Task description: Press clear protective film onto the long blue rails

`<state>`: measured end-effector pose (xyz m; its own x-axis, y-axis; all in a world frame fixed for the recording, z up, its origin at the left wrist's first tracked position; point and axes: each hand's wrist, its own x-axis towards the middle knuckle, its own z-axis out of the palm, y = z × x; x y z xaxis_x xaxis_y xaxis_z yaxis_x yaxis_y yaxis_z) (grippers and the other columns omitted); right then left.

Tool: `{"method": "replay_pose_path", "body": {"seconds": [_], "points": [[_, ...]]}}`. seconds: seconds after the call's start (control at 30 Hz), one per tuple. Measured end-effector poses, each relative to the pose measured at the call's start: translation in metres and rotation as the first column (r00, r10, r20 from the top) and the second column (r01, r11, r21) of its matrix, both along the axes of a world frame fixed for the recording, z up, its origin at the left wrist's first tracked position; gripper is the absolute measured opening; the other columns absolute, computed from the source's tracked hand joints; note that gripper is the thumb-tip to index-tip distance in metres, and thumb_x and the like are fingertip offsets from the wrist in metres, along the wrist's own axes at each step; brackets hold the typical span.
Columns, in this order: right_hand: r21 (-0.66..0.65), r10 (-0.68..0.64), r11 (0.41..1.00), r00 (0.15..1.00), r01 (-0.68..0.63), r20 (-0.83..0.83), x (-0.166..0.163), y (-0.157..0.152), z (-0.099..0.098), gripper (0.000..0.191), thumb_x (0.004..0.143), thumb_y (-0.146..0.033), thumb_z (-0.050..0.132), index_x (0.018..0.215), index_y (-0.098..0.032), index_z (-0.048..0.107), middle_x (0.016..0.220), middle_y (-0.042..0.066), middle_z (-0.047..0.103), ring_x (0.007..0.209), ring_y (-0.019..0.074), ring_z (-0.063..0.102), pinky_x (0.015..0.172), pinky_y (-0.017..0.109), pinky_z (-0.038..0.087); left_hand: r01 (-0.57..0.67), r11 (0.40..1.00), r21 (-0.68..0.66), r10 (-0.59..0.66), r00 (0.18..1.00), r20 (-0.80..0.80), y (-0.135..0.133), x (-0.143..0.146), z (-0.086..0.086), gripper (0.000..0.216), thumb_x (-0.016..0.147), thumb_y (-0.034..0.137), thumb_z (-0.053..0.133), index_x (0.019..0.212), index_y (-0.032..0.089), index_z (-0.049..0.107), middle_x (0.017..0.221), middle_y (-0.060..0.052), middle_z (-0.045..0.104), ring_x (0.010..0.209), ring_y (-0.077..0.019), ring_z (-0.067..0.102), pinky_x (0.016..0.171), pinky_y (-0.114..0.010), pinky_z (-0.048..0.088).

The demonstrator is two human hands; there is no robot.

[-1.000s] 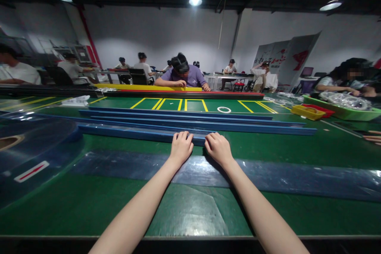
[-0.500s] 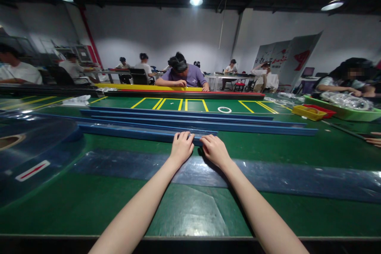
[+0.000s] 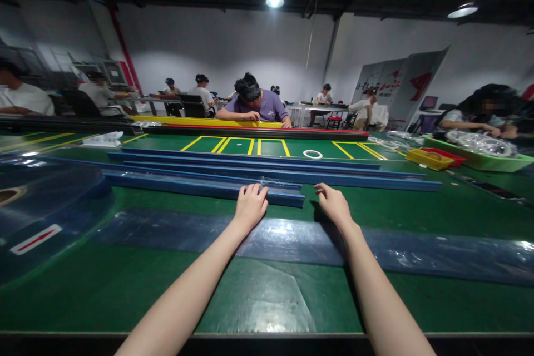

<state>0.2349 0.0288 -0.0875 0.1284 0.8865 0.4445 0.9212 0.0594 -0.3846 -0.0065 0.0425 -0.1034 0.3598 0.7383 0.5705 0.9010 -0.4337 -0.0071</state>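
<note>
My left hand (image 3: 250, 206) lies over the near edge of a long blue profile strip (image 3: 200, 187), close to its right end, with the fingers hooked over the edge and the thumb hidden. Clear film shows along the top of that strip. To the right of the strip's end, my right hand (image 3: 335, 206) hovers over the green table with bent, slightly parted fingers and nothing visible in them. Behind the strip lie more long blue profile strips (image 3: 354, 178). A flat band of clear bluish film (image 3: 292, 236) stretches across the table under my forearms.
At left is a large roll of bluish film (image 3: 54, 200) with a red arrow label. A white ring (image 3: 312, 154), a yellow tray (image 3: 429, 159), a green bin (image 3: 496, 161) and a phone (image 3: 498, 190) lie farther off. Across the table, a person in purple leans over yellow strips (image 3: 200, 122).
My right hand has come off the blue profile strip and moved right, baring its end. My left hand stays on the strip. Another person's hand at the right edge has gone from view.
</note>
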Motion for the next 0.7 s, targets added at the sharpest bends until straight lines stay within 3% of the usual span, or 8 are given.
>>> {"method": "replay_pose_path", "body": {"seconds": [0.3, 0.53, 0.7], "points": [[-0.022, 0.28, 0.954, 0.916, -0.299, -0.286, -0.006, 0.009, -0.014, 0.046, 0.069, -0.005, 0.034, 0.102, -0.021, 0.062, 0.089, 0.003, 0.069, 0.083, 0.0139, 0.063, 0.078, 0.026, 0.045, -0.039, 0.999, -0.001, 0.039, 0.999, -0.002, 0.002, 0.0, 0.014, 0.021, 0.079, 0.031, 0.048, 0.091, 0.02, 0.061, 0.098, -0.008, 0.061, 0.092, -0.0231, 0.052, 0.078, -0.036, 0.037], [0.015, 0.338, 0.938, 0.906, -0.345, -0.254, -0.012, 0.009, -0.017, 0.052, 0.063, -0.002, 0.034, 0.102, -0.019, 0.064, 0.096, 0.004, 0.068, 0.088, 0.0148, 0.062, 0.083, 0.027, 0.044, 0.075, 0.997, 0.013, -0.073, 0.994, -0.076, 0.009, 0.01, 0.01, 0.026, 0.078, 0.024, 0.047, 0.101, 0.02, 0.058, 0.106, -0.007, 0.059, 0.096, -0.0223, 0.051, 0.08, -0.035, 0.037], [0.014, 0.36, 0.93, 0.899, -0.369, -0.251, -0.012, 0.01, -0.021, 0.052, 0.064, -0.002, 0.034, 0.103, -0.018, 0.064, 0.099, 0.003, 0.068, 0.087, 0.0145, 0.061, 0.085, 0.028, 0.044, 0.079, 0.997, 0.023, -0.076, 0.992, -0.1, 0.011, 0.016, 0.004, 0.025, 0.079, 0.025, 0.046, 0.1, 0.018, 0.059, 0.105, -0.009, 0.06, 0.096, -0.0234, 0.051, 0.077, -0.035, 0.038]]}}
